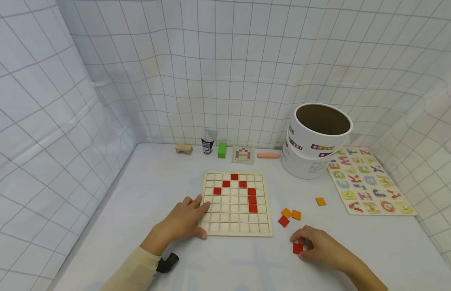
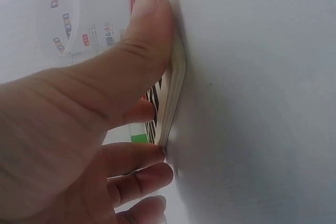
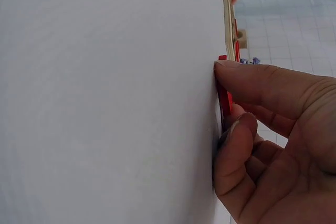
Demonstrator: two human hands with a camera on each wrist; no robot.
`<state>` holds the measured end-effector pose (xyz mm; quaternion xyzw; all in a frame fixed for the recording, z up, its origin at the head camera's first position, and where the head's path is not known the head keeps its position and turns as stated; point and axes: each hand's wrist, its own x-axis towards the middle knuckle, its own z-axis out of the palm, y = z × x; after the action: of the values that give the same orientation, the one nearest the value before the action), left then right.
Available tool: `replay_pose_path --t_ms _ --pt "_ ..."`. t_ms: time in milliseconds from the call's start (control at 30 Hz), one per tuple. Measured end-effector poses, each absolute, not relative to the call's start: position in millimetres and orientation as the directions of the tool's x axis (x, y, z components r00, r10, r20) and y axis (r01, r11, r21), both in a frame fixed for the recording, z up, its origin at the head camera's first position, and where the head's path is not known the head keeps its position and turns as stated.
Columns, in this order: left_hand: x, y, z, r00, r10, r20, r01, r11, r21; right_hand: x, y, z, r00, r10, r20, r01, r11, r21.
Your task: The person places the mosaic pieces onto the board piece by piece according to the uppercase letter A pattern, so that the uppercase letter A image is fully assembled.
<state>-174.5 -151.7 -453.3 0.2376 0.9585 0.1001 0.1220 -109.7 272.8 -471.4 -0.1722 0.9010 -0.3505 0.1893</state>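
Note:
My left hand (image 1: 183, 220) rests at the left edge of a square wooden grid board (image 1: 225, 230). In the left wrist view, its thumb (image 2: 149, 30) lies over the board's edge and the other fingers are loosely bent alongside. Several red tiles (image 1: 252, 199) sit in the board's upper cells, forming a peak with a line down the right side. To the right of the board, my right hand (image 1: 325, 248) pinches a red square tile (image 3: 226, 95) between thumb and fingers, close over the table. Beyond that hand lie another red tile (image 1: 283, 221) and two orange tiles (image 1: 296, 215).
A third orange tile (image 1: 321, 201) lies farther right. Behind stand a white bucket (image 1: 301, 161) and an alphabet puzzle board (image 1: 371, 182). Along the back are a wooden arch block (image 1: 184, 148), a figurine (image 1: 207, 146), a green block (image 1: 222, 150), a pattern card (image 1: 242, 154) and a salmon-coloured stick (image 1: 268, 155).

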Motion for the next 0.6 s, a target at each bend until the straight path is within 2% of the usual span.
replay_pose_path --t_ms 333,600 --pt "-175.9 -151.9 -453.9 -0.857 0.483 -0.183 0.435 0.866 0.247 -109.5 273.1 -471.8 -0.872 -0.431 -0.23 -0.145 0.678 -0.721" --pt "-175.9 -151.7 -455.1 -0.855 0.482 -0.191 0.436 0.868 0.238 -117.3 276.5 -466.5 -0.851 -0.424 -0.309 0.028 0.551 -0.834"
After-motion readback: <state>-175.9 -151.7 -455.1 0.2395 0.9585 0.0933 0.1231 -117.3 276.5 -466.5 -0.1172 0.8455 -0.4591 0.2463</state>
